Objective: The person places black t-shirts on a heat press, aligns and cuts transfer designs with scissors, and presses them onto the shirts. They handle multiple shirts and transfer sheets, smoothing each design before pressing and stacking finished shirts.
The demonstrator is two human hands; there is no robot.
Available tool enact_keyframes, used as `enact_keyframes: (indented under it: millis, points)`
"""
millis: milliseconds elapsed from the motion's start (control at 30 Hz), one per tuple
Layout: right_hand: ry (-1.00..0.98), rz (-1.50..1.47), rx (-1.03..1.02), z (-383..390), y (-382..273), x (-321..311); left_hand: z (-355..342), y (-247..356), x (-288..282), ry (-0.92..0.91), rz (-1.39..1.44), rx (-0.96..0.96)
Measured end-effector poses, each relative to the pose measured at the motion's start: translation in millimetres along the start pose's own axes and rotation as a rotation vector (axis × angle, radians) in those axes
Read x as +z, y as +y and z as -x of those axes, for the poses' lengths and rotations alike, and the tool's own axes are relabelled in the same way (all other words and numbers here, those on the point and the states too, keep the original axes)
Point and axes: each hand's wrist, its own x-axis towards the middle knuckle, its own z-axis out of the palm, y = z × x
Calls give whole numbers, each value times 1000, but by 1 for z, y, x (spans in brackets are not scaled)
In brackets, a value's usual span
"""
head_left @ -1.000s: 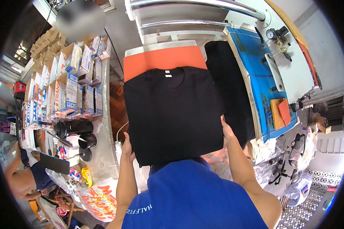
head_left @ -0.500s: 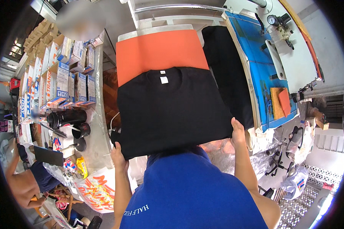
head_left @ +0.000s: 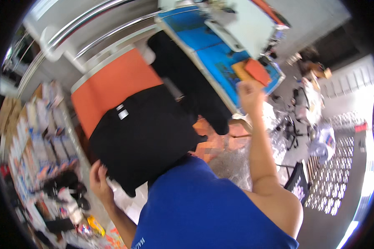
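A black T-shirt (head_left: 141,137) with white neck labels lies on a padded board whose orange upper part (head_left: 116,85) shows above the collar. My left hand (head_left: 102,182) is at the shirt's lower left edge, fingers apart and slightly bent, with no clear grip. My right hand (head_left: 250,93) is off the shirt, raised beside an orange pad (head_left: 259,71) and a tan pad (head_left: 239,69) on the blue press bed; its fingers look bent but are smeared by motion, and whether it touches a pad is unclear.
A black padded platen (head_left: 183,74) lies between board and blue press bed (head_left: 191,35). Steel rails (head_left: 112,39) run behind. Boxes and clutter (head_left: 45,145) crowd the left bench; crumpled plastic (head_left: 232,162), a wheeled chair base (head_left: 293,130) and white bags (head_left: 322,141) lie to the right.
My right hand has left the shirt's edge and moved up toward the pads on the press. My left hand's grip has loosened. The view has turned, so the scene appears tilted and blurred.
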Motion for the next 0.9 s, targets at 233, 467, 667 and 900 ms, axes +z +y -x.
enact_keyframes:
  millis: [233,467,667,900]
  points:
    - [-176,621,-87,-125,185,-31,3,235,61,-613,818,941]
    - [64,648,-96,-133,161,-19,-6,232,58,-771,991,761]
    - [343,-390,244,-99,161,-43,-17,219,52,-762,956,645]
    - [31,-270,166,3,2,-23,-34,109,74,-483,29,259]
